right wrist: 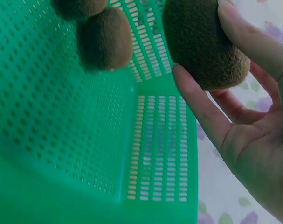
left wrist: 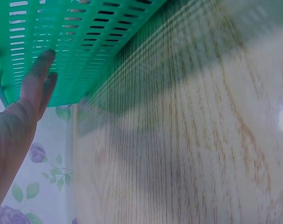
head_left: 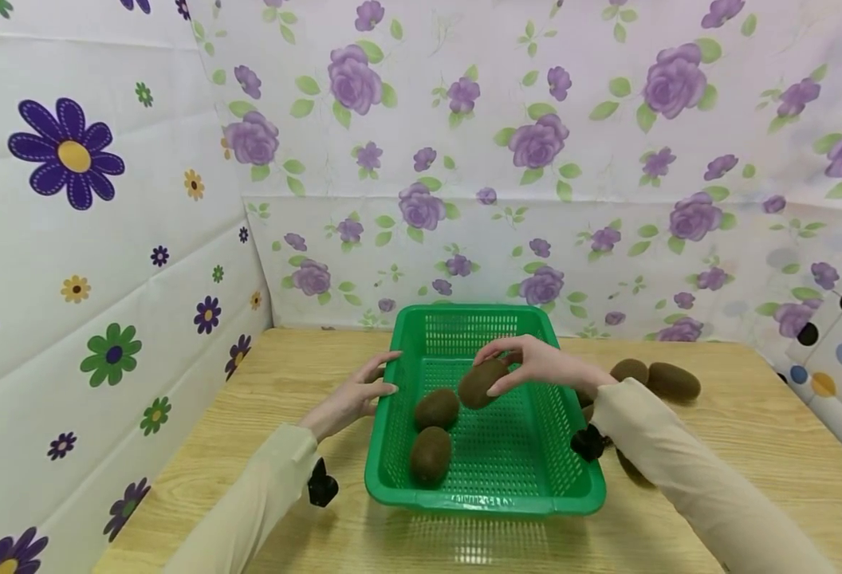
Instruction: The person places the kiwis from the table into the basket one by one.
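A green plastic basket [head_left: 474, 504] with slotted walls sits on the wooden table. My left hand [head_left: 349, 399] holds its left rim. Seen from the left wrist, some fingers [left wrist: 36, 81] lie along the outer wall, while another digit is mostly cut off at the frame edge beyond the rim. My right hand [head_left: 539, 363] grips a brown fuzzy kiwi [head_left: 481, 384] above the basket floor, thumb on one side and fingers on the other. Two more kiwis, one [head_left: 437, 410] behind the other [head_left: 430, 456], lie inside along the left.
Several kiwis [head_left: 674, 382] lie on the table [head_left: 744, 430] right of the basket, partly hidden by my right forearm. A flowered cloth [head_left: 464, 159] hangs behind the table, and another patterned sheet [head_left: 105, 263] covers the left side.
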### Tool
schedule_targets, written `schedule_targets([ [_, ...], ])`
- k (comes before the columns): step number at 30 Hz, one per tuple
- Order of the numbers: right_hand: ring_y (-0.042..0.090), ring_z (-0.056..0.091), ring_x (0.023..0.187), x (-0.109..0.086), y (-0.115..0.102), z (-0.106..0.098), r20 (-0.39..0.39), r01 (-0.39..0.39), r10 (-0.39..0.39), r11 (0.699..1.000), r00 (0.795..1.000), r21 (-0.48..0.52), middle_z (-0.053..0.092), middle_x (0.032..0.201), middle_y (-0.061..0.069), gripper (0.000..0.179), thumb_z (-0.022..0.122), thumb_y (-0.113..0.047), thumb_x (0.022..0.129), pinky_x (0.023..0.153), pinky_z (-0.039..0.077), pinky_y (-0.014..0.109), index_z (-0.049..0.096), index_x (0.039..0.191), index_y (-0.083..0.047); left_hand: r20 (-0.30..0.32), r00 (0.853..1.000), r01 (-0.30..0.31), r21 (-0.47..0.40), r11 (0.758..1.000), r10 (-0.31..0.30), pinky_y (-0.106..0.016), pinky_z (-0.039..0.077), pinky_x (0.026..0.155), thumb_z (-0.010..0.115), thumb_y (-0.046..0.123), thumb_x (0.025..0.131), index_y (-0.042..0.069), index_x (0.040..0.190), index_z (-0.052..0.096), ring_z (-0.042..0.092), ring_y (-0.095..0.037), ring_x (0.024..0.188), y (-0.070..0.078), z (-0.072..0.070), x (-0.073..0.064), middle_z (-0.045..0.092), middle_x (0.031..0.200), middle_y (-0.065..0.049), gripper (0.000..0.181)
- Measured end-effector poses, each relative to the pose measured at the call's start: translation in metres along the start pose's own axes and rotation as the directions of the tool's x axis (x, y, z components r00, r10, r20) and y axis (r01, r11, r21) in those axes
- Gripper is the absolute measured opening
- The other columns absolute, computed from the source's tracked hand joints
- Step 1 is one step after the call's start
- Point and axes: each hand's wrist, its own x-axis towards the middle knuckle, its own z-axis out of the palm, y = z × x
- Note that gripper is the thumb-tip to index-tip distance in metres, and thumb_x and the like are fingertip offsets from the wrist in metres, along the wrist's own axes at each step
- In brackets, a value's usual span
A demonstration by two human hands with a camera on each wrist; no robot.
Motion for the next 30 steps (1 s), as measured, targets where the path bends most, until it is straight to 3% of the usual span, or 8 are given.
schedule_targets([
  [7, 0.023, 0.05, 0.103, 0.015, 0.002, 0.016, 0.145, -0.001, -0.007, 0.999, 0.989, 0.051, 0.055, 0.115, 0.003, 0.035, 0.071, -0.013, 0.079, 0.085, 0.041, 0.04, 0.061, 0.113, -0.01, -0.006, 1.0, 0.005, -0.004, 1.0, -0.005, -0.048, 0.042, 0.083, 0.044, 0.003, 0.094, 0.017, 0.145, 0.018, 0.034, -0.041, 0.119, 0.0, -0.001, 0.0, 0.013, 0.144, -0.013, 0.058],
  [14, 0.026, 0.048, 0.106, 0.021, 0.003, 0.032, 0.269, -0.01, -0.013, 0.997, 0.963, 0.083, 0.057, 0.113, 0.003, 0.034, 0.071, -0.011, 0.079, 0.085, 0.041, 0.042, 0.061, 0.112, -0.008, -0.007, 1.0, 0.005, -0.009, 1.0, -0.005, -0.049, 0.042, 0.083, 0.044, 0.004, 0.095, 0.017, 0.145, 0.018, 0.035, -0.041, 0.119, 0.0, 0.0, 0.001, 0.013, 0.143, -0.013, 0.058],
  [30, 0.021, 0.047, 0.101, 0.025, 0.014, 0.056, 0.429, -0.105, 0.067, 0.992, 0.901, 0.065, 0.055, 0.115, 0.003, 0.033, 0.072, -0.009, 0.078, 0.069, 0.05, 0.037, 0.063, 0.11, -0.008, -0.011, 1.0, 0.01, -0.003, 1.0, -0.01, -0.047, 0.044, 0.081, 0.045, 0.005, 0.095, 0.021, 0.144, 0.02, 0.038, -0.037, 0.117, -0.003, -0.002, 0.001, 0.01, 0.144, -0.01, 0.058],
])
